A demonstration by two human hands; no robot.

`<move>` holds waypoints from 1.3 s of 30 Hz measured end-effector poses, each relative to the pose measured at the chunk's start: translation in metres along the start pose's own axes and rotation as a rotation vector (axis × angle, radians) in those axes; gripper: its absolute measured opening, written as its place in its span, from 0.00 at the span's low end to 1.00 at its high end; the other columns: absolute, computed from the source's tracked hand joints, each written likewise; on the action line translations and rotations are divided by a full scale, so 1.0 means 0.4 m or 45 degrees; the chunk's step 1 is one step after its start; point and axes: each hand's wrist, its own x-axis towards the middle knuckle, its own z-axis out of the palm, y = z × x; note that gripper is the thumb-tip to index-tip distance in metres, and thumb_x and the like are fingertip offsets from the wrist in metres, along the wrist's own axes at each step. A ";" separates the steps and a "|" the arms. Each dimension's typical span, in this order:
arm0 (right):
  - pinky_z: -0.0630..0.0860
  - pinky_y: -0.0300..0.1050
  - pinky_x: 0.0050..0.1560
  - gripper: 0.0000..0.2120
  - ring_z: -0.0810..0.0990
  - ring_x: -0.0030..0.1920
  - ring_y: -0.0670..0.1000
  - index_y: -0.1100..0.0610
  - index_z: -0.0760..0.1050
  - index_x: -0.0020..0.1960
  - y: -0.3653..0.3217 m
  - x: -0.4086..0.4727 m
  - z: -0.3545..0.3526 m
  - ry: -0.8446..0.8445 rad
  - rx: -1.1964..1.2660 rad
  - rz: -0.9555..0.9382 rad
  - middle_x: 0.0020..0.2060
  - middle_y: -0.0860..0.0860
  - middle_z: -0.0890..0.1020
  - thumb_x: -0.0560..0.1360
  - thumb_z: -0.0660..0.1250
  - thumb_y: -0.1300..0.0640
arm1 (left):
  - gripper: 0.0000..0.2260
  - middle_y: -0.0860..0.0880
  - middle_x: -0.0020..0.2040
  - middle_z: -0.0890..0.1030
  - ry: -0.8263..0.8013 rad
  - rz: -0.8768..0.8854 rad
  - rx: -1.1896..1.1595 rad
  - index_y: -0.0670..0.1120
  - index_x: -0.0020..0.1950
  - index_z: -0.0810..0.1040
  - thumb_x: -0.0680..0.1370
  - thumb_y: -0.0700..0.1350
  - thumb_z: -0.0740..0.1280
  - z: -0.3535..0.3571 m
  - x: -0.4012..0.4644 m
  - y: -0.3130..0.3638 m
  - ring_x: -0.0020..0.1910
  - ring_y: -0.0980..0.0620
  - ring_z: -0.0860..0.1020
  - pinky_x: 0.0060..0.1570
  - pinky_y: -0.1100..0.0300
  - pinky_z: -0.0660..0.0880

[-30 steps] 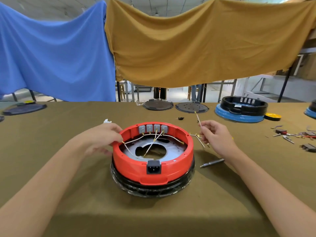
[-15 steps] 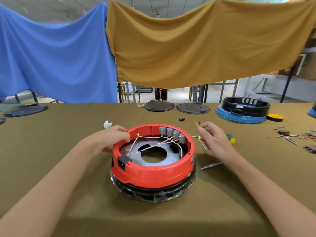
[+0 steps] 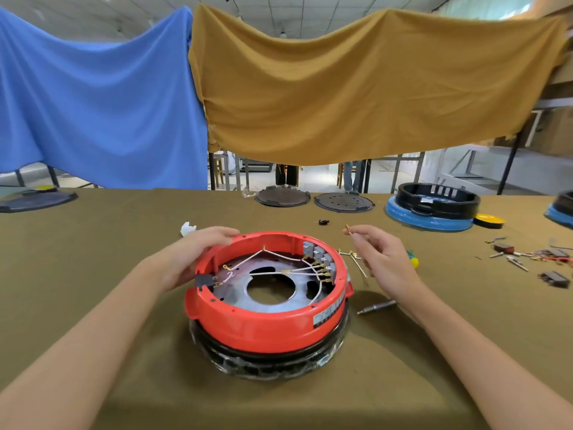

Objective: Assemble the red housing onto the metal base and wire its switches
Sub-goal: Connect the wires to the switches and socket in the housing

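- Since the earlier frames the red housing (image 3: 268, 324) has turned clockwise: black power socket (image 3: 204, 281) went from the near side to the left inner wall, grey switches (image 3: 321, 259) from the far side to the right inner wall.
- Left hand (image 3: 192, 259) still on the far-left rim, fingers laid over the edge and curled on it: grip holds the housing.
- Right hand (image 3: 378, 256) has lifted slightly; thumb and forefinger pinch a thin wire (image 3: 348, 229) with a brass terminal tip poking out up-left. Narrow grip on that wire.
- Housing sits on the metal base (image 3: 269, 293) with its large centre hole, all stacked on a black ring (image 3: 269, 361) on the worktop (image 3: 93, 243), centre-near.
- White leads (image 3: 279, 273) run across the base from the switches to the socket side and to a point on the far wall.
- Loose brass-tipped wires (image 3: 353, 257) lie just right of the housing, under the right hand.
- Metal driver bit (image 3: 376, 306) lies on the worktop near the right wrist; green-and-yellow screwdriver handle (image 3: 414, 260) peeks out behind that hand.
- White scrap (image 3: 187, 228) beyond the left hand.
- Far edge: two dark round plates (image 3: 313, 198), a black housing on a blue base (image 3: 434, 206), a yellow disc (image 3: 490, 219).
- Far right: scattered small parts and wires (image 3: 533, 259).
- Blue cloth (image 3: 99, 97) and mustard cloth (image 3: 356, 88) hang behind.
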 end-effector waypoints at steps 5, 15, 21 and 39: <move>0.66 0.34 0.28 0.09 0.69 0.27 0.40 0.53 0.78 0.53 -0.024 0.022 0.003 -0.043 -0.002 -0.046 0.29 0.44 0.75 0.83 0.59 0.59 | 0.17 0.37 0.63 0.80 -0.057 0.113 -0.291 0.41 0.67 0.76 0.78 0.40 0.61 -0.007 -0.018 -0.071 0.58 0.40 0.80 0.51 0.52 0.82; 0.64 0.35 0.27 0.08 0.66 0.26 0.45 0.54 0.80 0.49 -0.196 0.115 0.110 -0.606 0.033 -0.199 0.26 0.45 0.71 0.81 0.63 0.55 | 0.16 0.36 0.62 0.81 -0.088 0.213 -0.202 0.40 0.66 0.79 0.82 0.44 0.61 0.010 -0.004 -0.079 0.65 0.36 0.77 0.68 0.43 0.71; 0.70 0.38 0.33 0.10 0.70 0.30 0.47 0.57 0.76 0.45 -0.226 0.132 0.208 -0.786 0.051 -0.136 0.29 0.49 0.75 0.83 0.59 0.57 | 0.11 0.44 0.60 0.83 0.076 0.521 -0.216 0.48 0.59 0.83 0.78 0.43 0.68 0.022 -0.021 -0.074 0.61 0.46 0.80 0.59 0.53 0.78; 0.69 0.38 0.35 0.05 0.74 0.33 0.46 0.55 0.79 0.50 -0.207 0.085 0.267 -0.569 -0.228 -0.473 0.33 0.47 0.79 0.81 0.65 0.57 | 0.03 0.50 0.36 0.82 0.216 0.805 -0.088 0.46 0.45 0.84 0.77 0.40 0.72 0.045 -0.053 -0.059 0.32 0.58 0.79 0.28 0.65 0.76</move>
